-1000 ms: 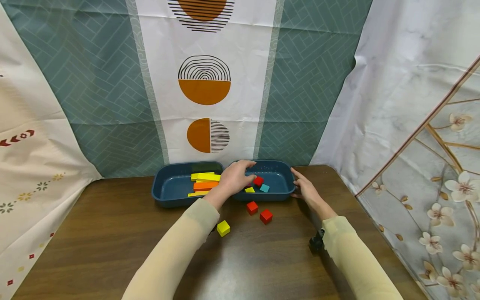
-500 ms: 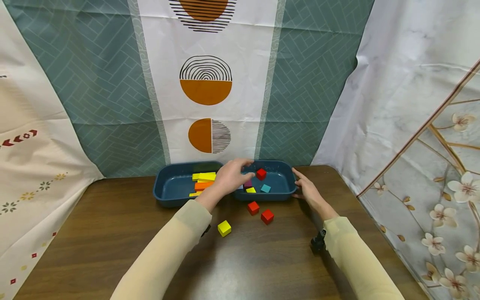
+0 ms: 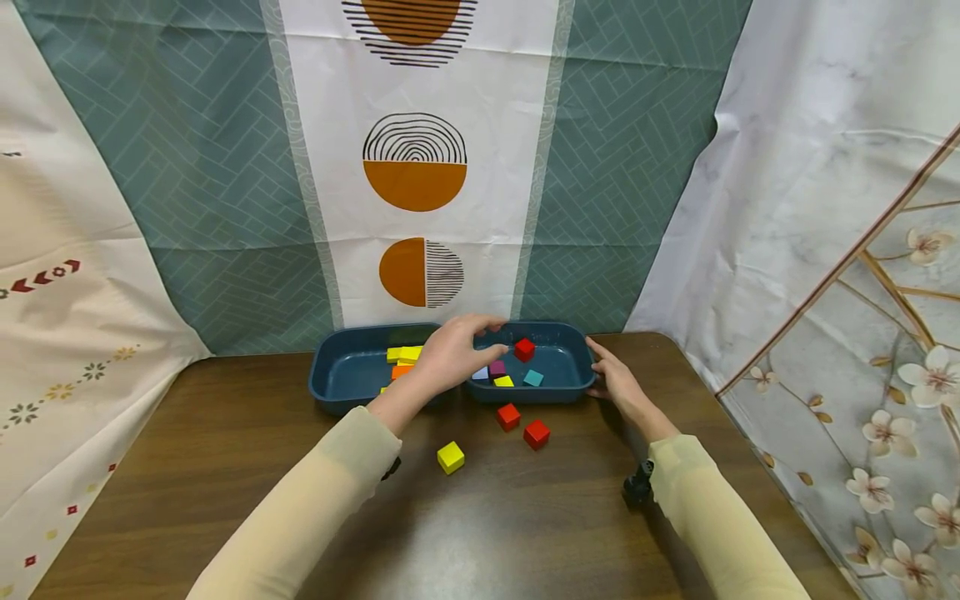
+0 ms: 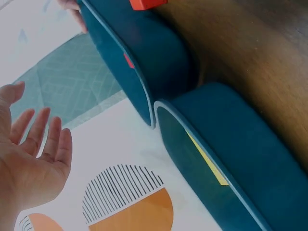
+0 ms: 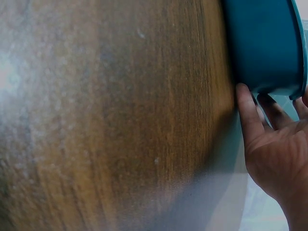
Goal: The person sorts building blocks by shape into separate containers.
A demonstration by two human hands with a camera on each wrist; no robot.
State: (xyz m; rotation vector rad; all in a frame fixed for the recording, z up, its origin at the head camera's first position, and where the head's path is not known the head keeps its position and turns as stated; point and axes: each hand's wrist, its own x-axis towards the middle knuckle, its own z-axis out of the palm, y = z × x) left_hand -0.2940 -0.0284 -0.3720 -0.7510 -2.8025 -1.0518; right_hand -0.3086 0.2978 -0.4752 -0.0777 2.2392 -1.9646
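My left hand [image 3: 456, 354] hovers over the place where two dark blue trays meet. Its palm in the left wrist view holds nothing, and its fingers are loosely bent. Inside the right tray [image 3: 566, 393] lie a red cube [image 3: 524, 349], a purple cube [image 3: 497, 368], a pale lavender block [image 3: 480, 373], a yellow block [image 3: 503, 381] and a teal block [image 3: 533, 378]. Against that tray's right end, my right hand [image 3: 618, 385] rests with extended fingers; the right wrist view shows fingertips touching the wall. The left tray [image 3: 330, 400] contains yellow bars [image 3: 406, 354] and an orange bar [image 3: 400, 372], partly hidden by my left arm.
Two red cubes, one nearer the tray [image 3: 508, 417] and one farther right [image 3: 536, 434], sit on the brown wooden table [image 3: 517, 525]. A yellow cube [image 3: 451, 457] lies left of them. Patterned cloth [image 3: 585, 167] hangs behind the trays.
My left hand has drifted left and slightly up, uncovering the purple cube and the lavender block. The red cube in the right tray has shifted back and right. My right hand stays at the tray's end.
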